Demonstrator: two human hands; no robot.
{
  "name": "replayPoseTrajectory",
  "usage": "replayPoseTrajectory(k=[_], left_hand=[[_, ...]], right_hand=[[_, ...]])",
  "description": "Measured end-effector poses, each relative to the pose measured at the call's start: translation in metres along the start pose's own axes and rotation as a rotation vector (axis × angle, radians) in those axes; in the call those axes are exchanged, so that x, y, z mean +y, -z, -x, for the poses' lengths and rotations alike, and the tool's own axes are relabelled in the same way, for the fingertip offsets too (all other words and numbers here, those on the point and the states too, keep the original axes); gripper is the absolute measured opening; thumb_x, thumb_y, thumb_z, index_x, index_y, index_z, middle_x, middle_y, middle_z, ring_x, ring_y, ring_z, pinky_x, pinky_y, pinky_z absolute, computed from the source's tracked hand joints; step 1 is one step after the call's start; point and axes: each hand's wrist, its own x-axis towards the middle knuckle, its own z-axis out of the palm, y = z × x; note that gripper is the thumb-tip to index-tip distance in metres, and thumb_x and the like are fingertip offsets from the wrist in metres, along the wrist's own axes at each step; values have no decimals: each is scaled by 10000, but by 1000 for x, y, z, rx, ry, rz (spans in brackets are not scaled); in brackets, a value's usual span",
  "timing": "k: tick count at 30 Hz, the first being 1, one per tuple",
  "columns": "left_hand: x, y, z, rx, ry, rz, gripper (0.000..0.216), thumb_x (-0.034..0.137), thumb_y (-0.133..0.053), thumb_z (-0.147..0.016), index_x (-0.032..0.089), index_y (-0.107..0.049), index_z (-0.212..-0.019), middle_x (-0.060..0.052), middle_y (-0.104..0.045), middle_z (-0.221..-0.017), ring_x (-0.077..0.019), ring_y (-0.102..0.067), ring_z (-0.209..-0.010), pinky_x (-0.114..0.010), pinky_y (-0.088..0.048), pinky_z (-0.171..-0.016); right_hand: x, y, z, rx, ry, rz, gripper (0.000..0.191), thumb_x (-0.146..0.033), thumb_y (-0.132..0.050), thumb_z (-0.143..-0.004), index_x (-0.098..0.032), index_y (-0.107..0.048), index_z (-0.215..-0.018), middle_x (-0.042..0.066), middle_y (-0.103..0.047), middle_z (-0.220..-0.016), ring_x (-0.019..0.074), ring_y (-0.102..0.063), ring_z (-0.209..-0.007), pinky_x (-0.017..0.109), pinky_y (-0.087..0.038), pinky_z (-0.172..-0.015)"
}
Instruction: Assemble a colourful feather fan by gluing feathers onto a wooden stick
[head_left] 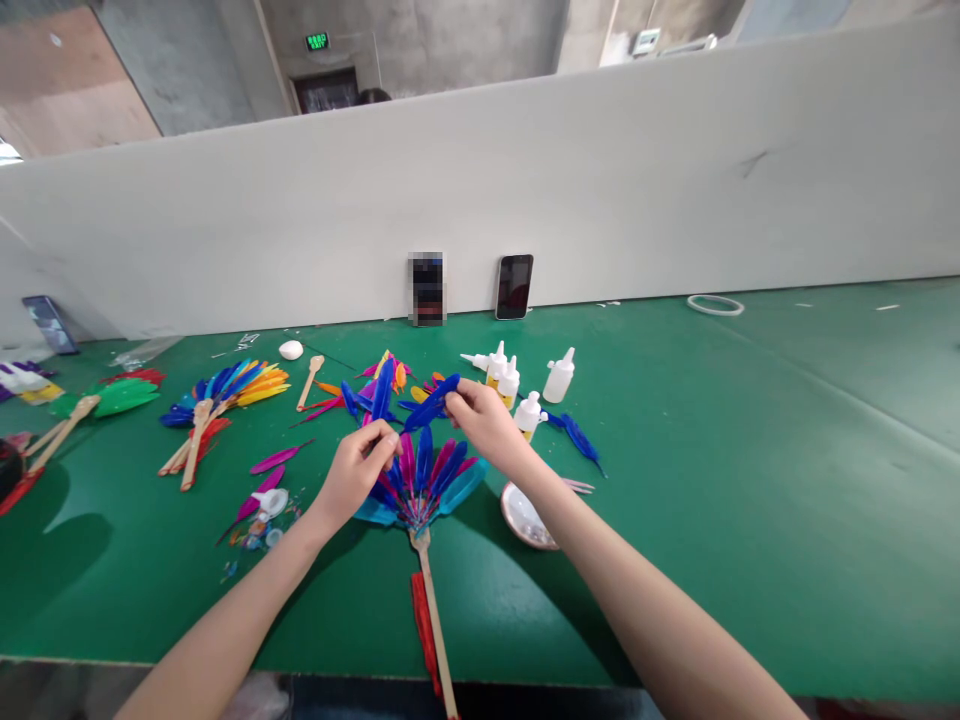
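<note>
A feather fan (424, 485) of blue, pink and light-blue feathers lies on the green table, its wooden stick (435, 620) pointing toward me. My left hand (360, 470) rests on the fan's left side, fingers curled and pinching at a feather there. My right hand (484, 420) is closed on a dark blue feather (431, 402) held just above the fan's top. A red feather (424, 625) lies beside the stick.
Several small white glue bottles (510, 380) stand behind my right hand, with a shallow dish (525, 515) near my right wrist. Finished fans (225, 395) and loose feathers lie at left. Two phones (514, 287) lean on the white partition. A white ring (715, 305) lies far right.
</note>
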Motion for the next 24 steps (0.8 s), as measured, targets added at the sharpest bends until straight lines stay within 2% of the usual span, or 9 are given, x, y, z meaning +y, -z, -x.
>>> replayPoseTrajectory(k=[4,8,12,17,24], left_hand=[[-1,1,0,17,14,17,253,355,-426,-750,182,-456,-568,42,-415,-472,-105,-394,-481,-236,-313,-507],[-1,1,-1,18,10,35,248,352,-422,-758,180,-459,-583,41,-419,-481,-106,-403,-490,-237,-319,-519],[0,0,-1,4,6,29,253,356,-422,-757,184,-442,-572,41,-413,-487,-106,-393,-492,-238,-316,-523],[0,-1,0,-17,10,18,258,363,-419,-760,183,-444,-577,41,-411,-482,-107,-387,-488,-238,-311,-515],[-1,0,0,-28,1,21,250,349,-417,-764,180,-459,-584,42,-415,-482,-105,-390,-487,-234,-316,-509]], right_hand=[[-1,5,-3,-6,-5,-135,177,-264,-342,-707,-200,-389,-549,-31,-427,-519,98,-410,-481,237,-320,-480],[-3,3,-2,-51,-40,-188,287,-423,-388,-745,-193,-420,-577,-29,-435,-524,95,-422,-476,244,-338,-488],[-4,-8,4,-131,-33,-155,337,-475,-549,-642,-196,-385,-549,-54,-414,-480,84,-384,-461,234,-295,-457],[-7,-8,6,-63,-46,-236,310,-426,-545,-650,-196,-385,-517,-63,-403,-437,77,-358,-442,232,-292,-462],[-6,1,1,54,-46,-334,215,-352,-508,-655,-193,-427,-534,-55,-408,-482,84,-389,-477,230,-324,-500]])
